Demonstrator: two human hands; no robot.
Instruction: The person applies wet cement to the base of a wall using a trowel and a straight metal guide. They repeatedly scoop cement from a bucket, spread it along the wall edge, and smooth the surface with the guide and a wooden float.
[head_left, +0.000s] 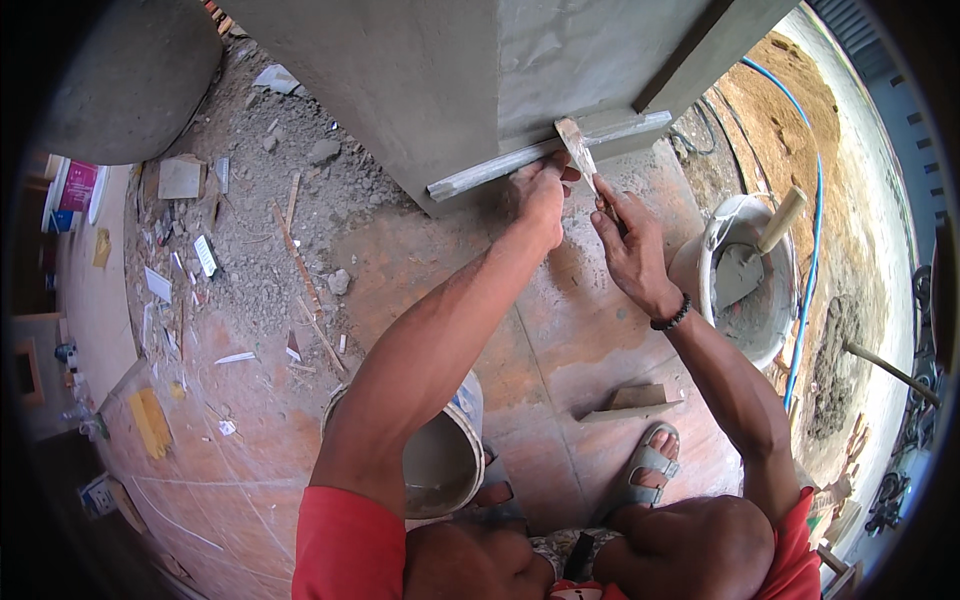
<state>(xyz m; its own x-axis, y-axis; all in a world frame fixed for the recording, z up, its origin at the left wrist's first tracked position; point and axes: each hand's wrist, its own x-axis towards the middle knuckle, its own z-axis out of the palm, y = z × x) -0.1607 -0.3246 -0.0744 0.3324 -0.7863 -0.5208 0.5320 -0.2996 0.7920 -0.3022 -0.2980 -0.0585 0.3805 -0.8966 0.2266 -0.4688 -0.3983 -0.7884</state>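
My left hand point(541, 198) is closed at the underside of a long, straight, pale grey bar point(468, 179), its fingers partly hidden. The bar lies across the foot of a grey plastered column point(420, 110), spanning its corner. My right hand point(635, 250) grips a small narrow trowel point(577, 148). Its flat, mortar-smeared blade points up and away from me and overlaps the bar just right of my left hand. Whether the blade touches the plaster, I cannot tell.
To the right stands a white bucket point(712, 290) of wet mortar with a wooden-handled tool point(783, 220) in it. Another bucket point(470, 405) sits below my left forearm. A wooden float point(632, 402) lies before my right foot. Rubble point(260, 170) covers the left; a blue hose point(819, 220) runs right.
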